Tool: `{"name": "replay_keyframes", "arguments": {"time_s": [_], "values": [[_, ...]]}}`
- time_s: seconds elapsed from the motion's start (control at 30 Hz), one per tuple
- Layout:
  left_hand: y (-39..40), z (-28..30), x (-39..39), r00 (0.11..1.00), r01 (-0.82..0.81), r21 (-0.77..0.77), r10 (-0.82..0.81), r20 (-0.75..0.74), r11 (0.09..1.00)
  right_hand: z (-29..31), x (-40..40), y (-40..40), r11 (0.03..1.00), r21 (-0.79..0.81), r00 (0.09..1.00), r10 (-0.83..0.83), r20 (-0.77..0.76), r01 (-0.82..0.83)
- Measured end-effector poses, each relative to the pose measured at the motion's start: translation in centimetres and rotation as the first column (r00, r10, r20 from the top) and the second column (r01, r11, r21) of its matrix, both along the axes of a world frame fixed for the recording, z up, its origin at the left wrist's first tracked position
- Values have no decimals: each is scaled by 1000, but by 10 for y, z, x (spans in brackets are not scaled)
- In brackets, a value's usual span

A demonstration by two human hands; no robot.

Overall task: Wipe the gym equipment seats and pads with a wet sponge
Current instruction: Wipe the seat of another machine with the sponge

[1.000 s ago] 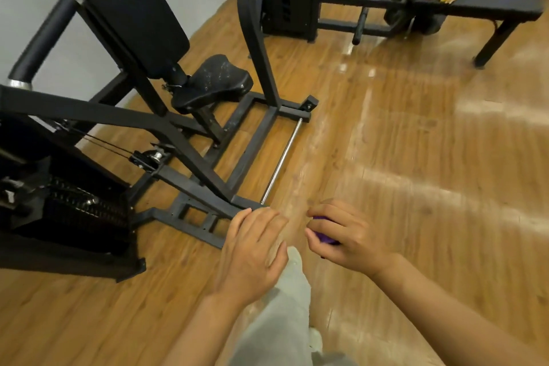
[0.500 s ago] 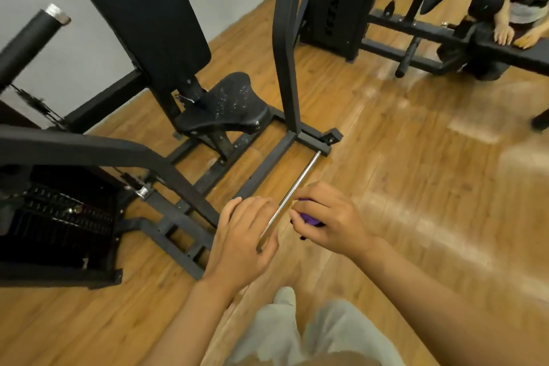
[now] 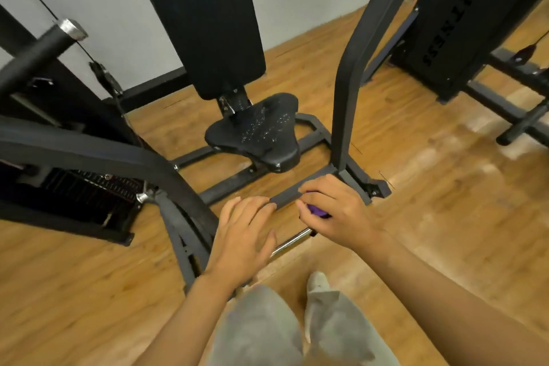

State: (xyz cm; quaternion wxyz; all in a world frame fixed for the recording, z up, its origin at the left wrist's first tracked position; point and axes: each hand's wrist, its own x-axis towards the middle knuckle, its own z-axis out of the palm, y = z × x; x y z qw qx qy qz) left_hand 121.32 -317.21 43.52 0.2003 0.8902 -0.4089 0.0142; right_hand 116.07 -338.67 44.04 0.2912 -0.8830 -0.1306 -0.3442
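My right hand (image 3: pixel 335 211) grips a purple sponge (image 3: pixel 318 211), mostly hidden under the curled fingers. My left hand (image 3: pixel 240 235) hovers beside it with relaxed fingers and holds nothing. Both hands are in front of a black gym machine. Its small black seat (image 3: pixel 255 137), flecked with pale specks, sits just beyond the hands. A tall black back pad (image 3: pixel 205 18) rises behind the seat.
The machine's black frame bars (image 3: pixel 344 92) and curved arm (image 3: pixel 118 157) flank the seat. A weight stack (image 3: pixel 74 187) is at left, a padded handle (image 3: pixel 38 53) upper left, a chrome rod (image 3: pixel 291 242) on the wooden floor. Another black machine (image 3: pixel 463 15) stands at right.
I have stepped closer to the machine; the seat and back pad now loom larger and more central. Both hands kept their pose, the right still holding the sponge.
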Motion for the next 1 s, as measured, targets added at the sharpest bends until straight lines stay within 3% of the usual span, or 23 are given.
{"name": "replay_keyframes", "arguments": {"time_s": [0.17, 0.53, 0.87, 1.0], "values": [[-34, 8, 17, 992, -124, -18, 124, 20, 992, 2, 43, -40, 995, 21, 995, 95, -29, -95], [-47, -3, 86, 961, -276, -3, 276, 12, 961, -12, 141, -47, 969, 15, 967, 247, -68, -246], [-40, -49, 224, 929, -354, 74, 360, -82, 932, -39, 300, -24, 954, 2, 941, 295, -166, -299], [-39, -43, 272, 911, -386, 35, 387, -140, 922, -40, 356, -12, 959, 12, 935, 277, -221, -282]]}}
